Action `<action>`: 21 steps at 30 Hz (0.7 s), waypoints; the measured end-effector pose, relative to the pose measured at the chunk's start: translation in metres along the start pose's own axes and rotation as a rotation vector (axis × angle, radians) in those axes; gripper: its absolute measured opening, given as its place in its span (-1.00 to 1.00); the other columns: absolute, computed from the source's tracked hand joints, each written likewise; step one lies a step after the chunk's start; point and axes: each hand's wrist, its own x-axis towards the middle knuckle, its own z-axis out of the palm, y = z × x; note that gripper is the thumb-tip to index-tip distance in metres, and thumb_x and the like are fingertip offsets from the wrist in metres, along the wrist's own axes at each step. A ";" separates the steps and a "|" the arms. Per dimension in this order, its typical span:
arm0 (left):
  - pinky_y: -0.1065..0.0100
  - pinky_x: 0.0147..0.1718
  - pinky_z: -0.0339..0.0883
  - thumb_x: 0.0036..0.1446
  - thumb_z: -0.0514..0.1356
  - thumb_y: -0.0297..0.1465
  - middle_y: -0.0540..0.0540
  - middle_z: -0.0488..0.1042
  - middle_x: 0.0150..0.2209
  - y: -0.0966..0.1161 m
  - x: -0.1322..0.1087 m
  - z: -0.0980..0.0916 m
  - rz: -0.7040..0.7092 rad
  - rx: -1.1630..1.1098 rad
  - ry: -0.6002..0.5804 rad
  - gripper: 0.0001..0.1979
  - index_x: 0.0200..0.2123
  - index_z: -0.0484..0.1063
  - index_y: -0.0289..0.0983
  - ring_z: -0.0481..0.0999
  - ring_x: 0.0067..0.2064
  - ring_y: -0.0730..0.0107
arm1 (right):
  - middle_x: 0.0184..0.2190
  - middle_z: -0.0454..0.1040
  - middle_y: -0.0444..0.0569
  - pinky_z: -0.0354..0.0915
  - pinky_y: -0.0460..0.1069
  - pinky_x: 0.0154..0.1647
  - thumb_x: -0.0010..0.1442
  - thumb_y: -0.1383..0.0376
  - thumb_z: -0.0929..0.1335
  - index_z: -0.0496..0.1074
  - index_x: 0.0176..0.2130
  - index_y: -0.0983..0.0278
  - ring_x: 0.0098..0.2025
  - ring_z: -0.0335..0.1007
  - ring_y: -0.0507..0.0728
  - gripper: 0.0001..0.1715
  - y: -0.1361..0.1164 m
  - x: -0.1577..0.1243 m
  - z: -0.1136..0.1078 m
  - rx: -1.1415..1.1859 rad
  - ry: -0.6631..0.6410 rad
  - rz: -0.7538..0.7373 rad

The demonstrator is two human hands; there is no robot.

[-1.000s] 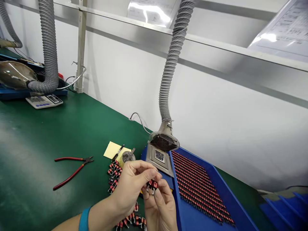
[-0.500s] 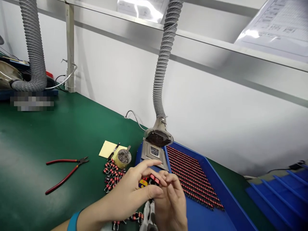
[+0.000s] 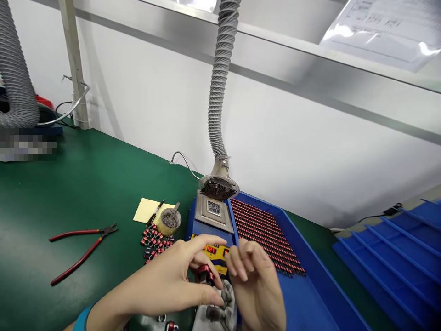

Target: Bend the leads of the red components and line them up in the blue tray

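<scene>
My left hand (image 3: 175, 271) reaches in from the lower left, a teal band at its wrist. Its thumb and index finger are spread, while the other fingers curl around small red-and-black components (image 3: 206, 273). Just to the right, my right hand (image 3: 258, 280) is raised, apart from the left, its fingers bent inward. Whatever its fingers may hold is hidden. Behind the hands is a blue and yellow solder pot unit (image 3: 218, 259) with red digits and a square metal-framed bath (image 3: 214, 209). A grey-white, stained cloth-like item (image 3: 220, 310) lies below the fingers.
A blue tray (image 3: 310, 294) holds rows of red-and-black components (image 3: 265, 234). Loose components (image 3: 155, 241) lie left, near a small tub (image 3: 169, 221), pen (image 3: 155, 212) and yellow paper (image 3: 143, 210). Red-handled pliers (image 3: 84, 253) lie farther left. A fume hood (image 3: 219, 186) hangs over the bath.
The view has shifted right. My hands have drawn apart; the right fingers no longer meet the left ones. More of the yellow panel and the grey-white item shows.
</scene>
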 end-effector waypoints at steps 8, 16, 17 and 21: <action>0.38 -0.18 0.36 -0.01 0.32 -0.45 0.07 0.51 -0.23 -0.008 0.000 0.001 0.095 -0.059 0.076 -0.40 0.12 0.28 -0.03 0.50 -0.14 0.37 | -0.50 0.44 -0.12 0.29 -0.11 -0.37 0.14 0.11 0.43 0.59 -0.33 0.16 -0.44 0.32 0.01 -0.81 0.007 -0.005 -0.010 -0.409 -0.248 -0.093; 0.32 -0.03 0.26 0.03 0.29 -0.41 0.09 0.49 -0.06 -0.007 -0.003 0.002 0.101 0.183 0.141 -0.44 0.10 0.31 0.11 0.42 0.02 0.29 | -0.53 0.36 -0.14 0.24 -0.10 -0.38 0.17 0.20 0.42 0.52 -0.46 0.20 -0.44 0.26 0.02 -0.80 0.014 -0.013 -0.003 -0.453 -0.194 -0.118; 0.32 -0.02 0.24 0.03 0.28 -0.41 0.10 0.50 -0.08 -0.005 -0.003 0.002 0.114 0.210 0.125 -0.42 0.12 0.30 0.11 0.42 0.01 0.30 | -0.57 0.33 -0.15 0.22 -0.09 -0.41 0.17 0.20 0.42 0.49 -0.50 0.23 -0.47 0.22 0.01 -0.75 0.012 -0.014 -0.001 -0.426 -0.170 -0.100; 0.32 -0.02 0.22 0.03 0.28 -0.43 0.10 0.58 -0.21 -0.001 -0.003 0.003 0.117 0.219 0.047 -0.34 0.21 0.22 0.01 0.48 -0.09 0.33 | -0.65 0.17 -0.22 0.13 -0.11 -0.57 0.14 0.16 0.44 0.37 -0.57 0.24 -0.60 0.04 -0.03 -0.65 0.003 -0.010 0.005 -0.145 -0.021 0.005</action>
